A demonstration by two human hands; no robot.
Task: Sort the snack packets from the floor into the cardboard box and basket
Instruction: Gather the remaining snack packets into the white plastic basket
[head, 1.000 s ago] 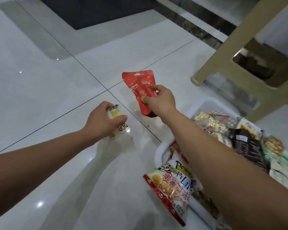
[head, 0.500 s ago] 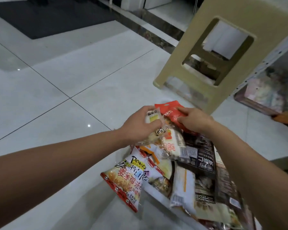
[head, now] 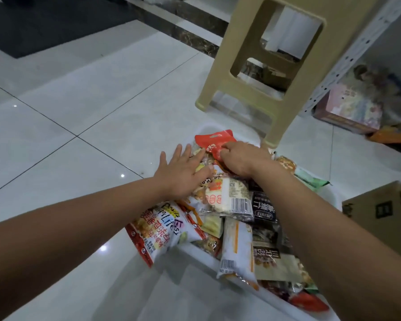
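The right hand (head: 237, 158) pinches the red packet (head: 214, 141) at the far end of the white basket (head: 245, 289), its long axis apparently running far-left; the left hand (head: 183, 167) lies open and flat on the heap just left; release comes next.

A single head-worn wide-angle view looks forward and steeply down. It sits close above the white plastic basket (head: 220, 259), with glossy white floor tiles (head: 83, 117) beyond.

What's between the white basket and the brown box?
In the head view, only bare glossy white floor tile shows between the white plastic basket and brown cardboard box.
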